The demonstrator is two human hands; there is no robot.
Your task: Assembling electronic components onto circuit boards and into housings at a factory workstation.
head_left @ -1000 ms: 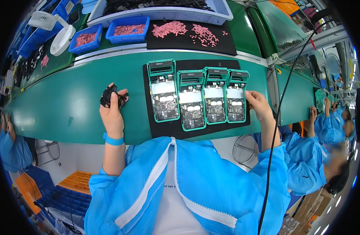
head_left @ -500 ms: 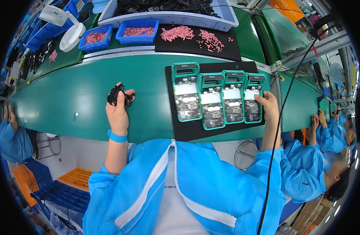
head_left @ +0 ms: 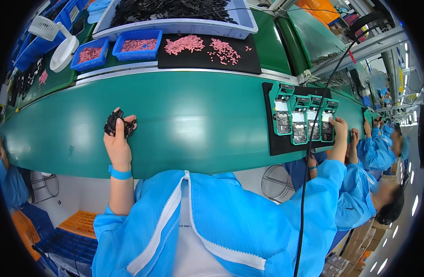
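Resting on a green belt [head_left: 189,120], the left hand [head_left: 117,141] is curled around a bunch of small black parts [head_left: 116,124], held at the belt's near left side. A blue wristband [head_left: 119,174] circles that wrist. Behind the belt sit two blue bins [head_left: 115,48] of pink pieces, more pink pieces loose on a black mat [head_left: 207,60], and a grey tray [head_left: 175,16] of black parts. Further right, a black pad [head_left: 286,143] carries four green fixtures [head_left: 304,117] in a row. The right hand [head_left: 339,129] lies on the pad's right end, fingers touching the last fixture; whether it grips cannot be told. Another worker [head_left: 373,157] sits just beyond.
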